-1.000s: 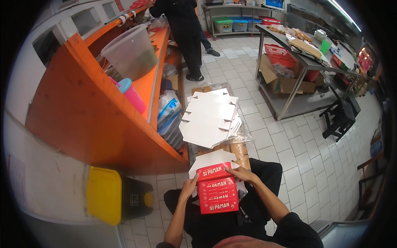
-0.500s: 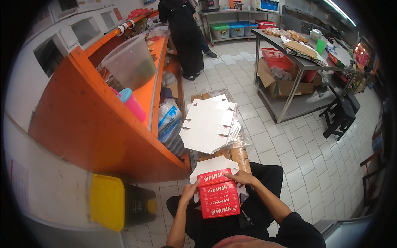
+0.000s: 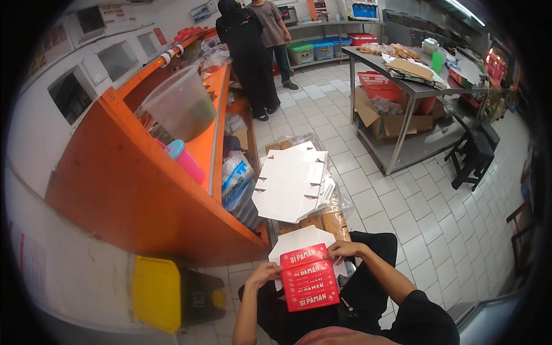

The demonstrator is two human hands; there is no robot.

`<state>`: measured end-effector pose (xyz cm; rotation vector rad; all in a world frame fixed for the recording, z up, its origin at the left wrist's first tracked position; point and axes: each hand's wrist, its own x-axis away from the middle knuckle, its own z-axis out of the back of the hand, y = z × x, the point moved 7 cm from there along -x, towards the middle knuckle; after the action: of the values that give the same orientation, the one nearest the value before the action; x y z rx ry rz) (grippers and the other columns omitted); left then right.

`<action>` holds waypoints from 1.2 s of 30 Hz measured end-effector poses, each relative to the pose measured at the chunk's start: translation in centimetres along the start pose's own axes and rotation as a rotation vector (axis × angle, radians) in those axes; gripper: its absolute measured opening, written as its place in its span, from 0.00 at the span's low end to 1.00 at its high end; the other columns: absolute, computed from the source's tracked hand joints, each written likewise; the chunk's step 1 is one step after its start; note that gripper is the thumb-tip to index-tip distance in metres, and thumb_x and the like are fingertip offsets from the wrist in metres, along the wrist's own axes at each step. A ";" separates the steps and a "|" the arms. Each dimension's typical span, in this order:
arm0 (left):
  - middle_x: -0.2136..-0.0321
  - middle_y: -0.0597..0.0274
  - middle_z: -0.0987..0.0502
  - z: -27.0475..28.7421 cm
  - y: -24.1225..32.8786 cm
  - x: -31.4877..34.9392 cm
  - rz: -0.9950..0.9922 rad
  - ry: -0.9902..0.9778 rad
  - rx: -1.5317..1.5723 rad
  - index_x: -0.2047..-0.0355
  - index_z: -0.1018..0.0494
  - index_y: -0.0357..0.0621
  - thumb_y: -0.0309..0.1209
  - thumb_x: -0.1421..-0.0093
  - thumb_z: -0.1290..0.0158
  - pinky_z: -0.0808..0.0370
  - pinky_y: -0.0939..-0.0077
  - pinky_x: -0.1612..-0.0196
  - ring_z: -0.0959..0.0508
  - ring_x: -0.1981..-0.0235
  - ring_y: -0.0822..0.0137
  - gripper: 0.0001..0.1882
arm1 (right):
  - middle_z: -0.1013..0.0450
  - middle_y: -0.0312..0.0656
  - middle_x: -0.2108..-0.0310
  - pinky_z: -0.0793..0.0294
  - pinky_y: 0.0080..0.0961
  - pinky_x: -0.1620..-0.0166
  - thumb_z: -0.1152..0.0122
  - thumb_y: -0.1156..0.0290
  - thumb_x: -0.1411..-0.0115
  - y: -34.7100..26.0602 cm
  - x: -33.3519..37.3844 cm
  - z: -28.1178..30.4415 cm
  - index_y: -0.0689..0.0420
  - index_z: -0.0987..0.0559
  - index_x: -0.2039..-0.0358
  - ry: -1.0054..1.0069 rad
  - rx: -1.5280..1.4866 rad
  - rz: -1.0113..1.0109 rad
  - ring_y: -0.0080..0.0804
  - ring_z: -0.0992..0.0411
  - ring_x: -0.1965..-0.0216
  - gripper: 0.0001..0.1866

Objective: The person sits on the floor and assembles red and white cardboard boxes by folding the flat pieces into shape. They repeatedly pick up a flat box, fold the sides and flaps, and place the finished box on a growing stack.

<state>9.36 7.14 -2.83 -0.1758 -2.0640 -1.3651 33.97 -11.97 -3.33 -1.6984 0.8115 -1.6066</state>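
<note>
A red cardboard carton (image 3: 312, 284) with white lettering lies over my lap, partly folded. Its far end is a white flap (image 3: 305, 234) with cut corners, spread on the wooden bench. My left hand (image 3: 264, 274) pinches the left edge near a crease below the top red panel. At the upper right corner, my right hand (image 3: 343, 249) has its fingers closed on the carton's edge. Just beyond sits a stack of flat white carton blanks (image 3: 290, 184), unfolded, with slotted edges.
The wooden bench (image 3: 335, 218) runs ahead of me. An orange counter (image 3: 132, 190) stands left, with a clear plastic tub (image 3: 181, 103) and pink tumbler (image 3: 187, 163). A yellow-lidded bin (image 3: 156, 293) is at lower left. Right are a steel table (image 3: 397, 77) and black stool (image 3: 472, 152). Two people stand at the back.
The view has shifted slightly, and a second person shows beside the one in black. My right thumb has slid off the red panel to its edge; my left hand sits a little lower along the carton.
</note>
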 end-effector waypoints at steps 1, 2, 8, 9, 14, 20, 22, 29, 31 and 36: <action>0.70 0.62 0.20 0.2 -0.2 -0.1 -0.004 -0.015 -0.008 0.75 0.27 0.44 0.38 0.38 0.37 0.21 0.70 0.58 0.19 0.67 0.67 0.15 | 0.23 0.32 0.70 0.19 0.20 0.62 0.35 0.52 0.37 0.0 0.1 -0.1 0.56 0.18 0.70 -0.036 -0.033 -0.010 0.19 0.24 0.67 0.19; 0.70 0.62 0.20 0.4 -0.4 -0.1 -0.008 -0.030 -0.016 0.76 0.28 0.44 0.37 0.38 0.37 0.21 0.69 0.57 0.19 0.67 0.68 0.15 | 0.23 0.30 0.70 0.19 0.20 0.62 0.34 0.52 0.37 0.0 0.0 -0.2 0.55 0.19 0.72 -0.047 -0.052 -0.015 0.18 0.24 0.67 0.18; 0.70 0.62 0.20 -0.2 -0.5 0.0 -0.009 -0.051 -0.003 0.74 0.26 0.44 0.34 0.38 0.37 0.20 0.68 0.57 0.19 0.66 0.68 0.12 | 0.23 0.28 0.70 0.18 0.20 0.61 0.32 0.54 0.39 0.6 0.2 -0.3 0.51 0.22 0.77 -0.071 -0.137 -0.053 0.15 0.25 0.68 0.17; 0.69 0.62 0.20 -0.2 -0.4 0.1 -0.005 -0.060 -0.004 0.74 0.26 0.43 0.34 0.38 0.37 0.20 0.67 0.56 0.19 0.66 0.68 0.12 | 0.23 0.28 0.70 0.18 0.20 0.61 0.32 0.54 0.39 0.3 0.2 -0.4 0.51 0.22 0.77 -0.068 -0.137 -0.058 0.16 0.25 0.68 0.18; 0.68 0.63 0.20 0.0 -0.7 0.2 0.053 -0.097 0.026 0.73 0.25 0.43 0.33 0.38 0.37 0.20 0.65 0.56 0.19 0.64 0.68 0.10 | 0.22 0.30 0.68 0.17 0.25 0.59 0.31 0.53 0.40 -1.1 1.1 -0.6 0.52 0.20 0.76 -0.103 -0.099 -0.102 0.20 0.23 0.65 0.17; 0.68 0.63 0.20 0.5 -1.3 -0.5 0.078 -0.170 -0.014 0.70 0.25 0.44 0.34 0.37 0.39 0.20 0.62 0.53 0.20 0.63 0.68 0.10 | 0.20 0.34 0.63 0.16 0.29 0.57 0.30 0.53 0.40 1.1 -0.2 0.1 0.54 0.18 0.71 -0.126 -0.155 -0.103 0.25 0.21 0.61 0.17; 0.67 0.63 0.21 0.1 -0.7 -0.5 0.084 -0.163 -0.012 0.65 0.25 0.43 0.37 0.37 0.39 0.20 0.62 0.53 0.20 0.64 0.68 0.11 | 0.20 0.36 0.61 0.16 0.28 0.57 0.30 0.54 0.41 1.3 -0.4 0.2 0.55 0.18 0.68 -0.166 -0.143 -0.054 0.26 0.21 0.61 0.16; 0.61 0.60 0.20 0.2 0.0 0.2 0.007 0.084 -0.181 0.46 0.29 0.39 0.50 0.38 0.40 0.21 0.69 0.54 0.20 0.63 0.69 0.30 | 0.23 0.44 0.55 0.20 0.26 0.55 0.29 0.51 0.42 -0.5 1.5 -0.1 0.56 0.34 0.39 0.071 -0.042 0.016 0.29 0.23 0.58 0.38; 0.58 0.58 0.21 0.3 -0.1 -0.2 -0.074 0.142 -0.286 0.44 0.29 0.38 0.51 0.36 0.42 0.22 0.72 0.53 0.21 0.61 0.70 0.31 | 0.25 0.46 0.53 0.23 0.26 0.53 0.30 0.49 0.42 0.2 1.2 -0.2 0.56 0.40 0.33 0.122 0.051 0.078 0.30 0.24 0.56 0.45; 0.53 0.55 0.24 -2.1 -0.4 0.5 -0.485 0.411 -0.289 0.44 0.30 0.37 0.44 0.29 0.50 0.28 0.76 0.48 0.25 0.54 0.70 0.24 | 0.36 0.52 0.40 0.33 0.30 0.41 0.39 0.59 0.36 -1.8 2.5 -2.5 0.57 0.37 0.33 0.711 0.358 0.680 0.36 0.39 0.37 0.34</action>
<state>9.76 5.04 -2.34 0.4786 -1.6119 -1.8073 31.58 -13.01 -0.34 -0.4789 1.1795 -1.6968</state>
